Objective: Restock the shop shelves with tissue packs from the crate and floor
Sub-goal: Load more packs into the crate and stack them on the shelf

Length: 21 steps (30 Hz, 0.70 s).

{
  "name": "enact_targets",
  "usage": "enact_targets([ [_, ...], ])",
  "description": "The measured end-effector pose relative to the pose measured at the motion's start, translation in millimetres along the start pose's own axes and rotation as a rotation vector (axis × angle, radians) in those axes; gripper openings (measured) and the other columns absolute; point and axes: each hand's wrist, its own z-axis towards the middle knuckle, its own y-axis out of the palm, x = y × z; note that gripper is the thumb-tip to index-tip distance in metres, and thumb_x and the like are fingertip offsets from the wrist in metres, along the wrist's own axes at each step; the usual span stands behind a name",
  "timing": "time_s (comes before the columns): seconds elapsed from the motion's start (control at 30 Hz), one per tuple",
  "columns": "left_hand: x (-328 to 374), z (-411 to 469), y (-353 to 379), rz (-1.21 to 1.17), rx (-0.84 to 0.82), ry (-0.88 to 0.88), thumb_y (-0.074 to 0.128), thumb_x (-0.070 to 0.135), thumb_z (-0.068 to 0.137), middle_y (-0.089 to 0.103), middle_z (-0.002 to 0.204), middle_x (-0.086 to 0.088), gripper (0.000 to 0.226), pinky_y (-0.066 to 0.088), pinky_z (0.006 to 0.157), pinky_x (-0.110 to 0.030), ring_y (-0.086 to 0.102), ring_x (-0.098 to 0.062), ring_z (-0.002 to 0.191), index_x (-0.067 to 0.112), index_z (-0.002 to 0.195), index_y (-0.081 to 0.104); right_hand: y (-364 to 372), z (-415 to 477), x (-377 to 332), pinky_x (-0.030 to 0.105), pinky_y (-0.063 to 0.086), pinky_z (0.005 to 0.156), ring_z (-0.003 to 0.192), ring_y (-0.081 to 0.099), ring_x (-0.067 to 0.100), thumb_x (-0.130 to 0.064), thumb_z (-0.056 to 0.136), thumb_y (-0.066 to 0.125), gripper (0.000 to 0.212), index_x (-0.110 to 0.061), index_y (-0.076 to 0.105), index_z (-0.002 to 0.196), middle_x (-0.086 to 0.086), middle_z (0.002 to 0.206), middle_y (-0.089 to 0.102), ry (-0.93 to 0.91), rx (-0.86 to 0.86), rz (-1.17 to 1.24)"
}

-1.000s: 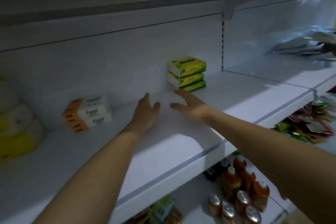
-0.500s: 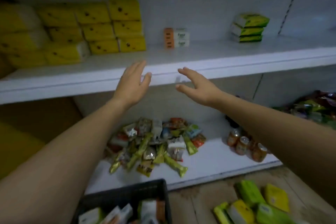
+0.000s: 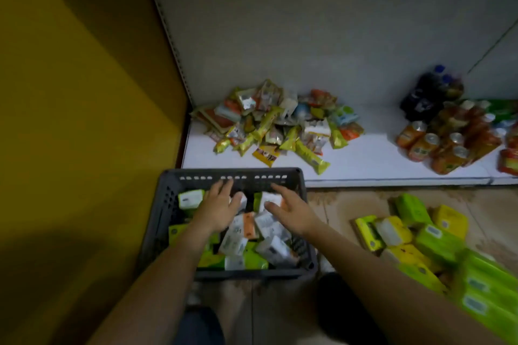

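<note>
Left hand [image 3: 217, 204], right hand [image 3: 291, 211] over crate [image 3: 167, 199]

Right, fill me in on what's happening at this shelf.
A person is bent over a dark crate on the floor in front of the shelving. The left hand and the right hand are both inside it, fingers spread above the tissue packs, and neither grips one yet. More green and yellow packs lie on the floor to the right. The bottom shelf holds a pile of snack packets and drink cans.
</note>
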Motion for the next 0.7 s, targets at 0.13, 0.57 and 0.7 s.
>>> enact_targets([
  [0.13,-67.7,28.1,46.9,-0.130,-0.073,-0.171,0.027,0.039,0.101,0.009,0.156,-0.008,0.053,0.022,0.112,-0.041,0.015,-0.030,0.142,0.021,0.149,0.014,58.9,43.9,52.2,0.035,0.027,0.111,0.140,0.025,0.024,-0.036,0.096,0.046,0.058,-0.019,0.024,0.147,0.003,0.154,0.022,0.149,-0.103,0.036],
  [0.57,-182.3,92.0,157.8,-0.290,-0.313,-0.709,0.035,0.041,0.099,0.011,0.156,-0.017,0.064,0.022,0.113,-0.037,0.018,-0.034,0.142,0.007,0.149,0.013,226.0,120.2,121.3,0.033,0.047,0.095,0.112,0.057,0.026,-0.034,0.085,0.060,0.062,-0.016,0.036,0.140,0.012,0.131,0.054,0.622,-0.379,0.281],
  [0.7,-205.3,94.3,163.5,-0.511,-0.286,-0.822,0.053,0.051,0.086,0.030,0.149,-0.016,0.075,0.030,0.111,-0.044,0.034,-0.035,0.134,0.015,0.146,0.025,216.8,115.9,111.8,0.027,0.038,0.099,0.124,0.047,0.026,-0.018,0.091,0.056,0.059,-0.005,0.030,0.142,0.013,0.140,0.044,0.644,-0.314,0.407],
])
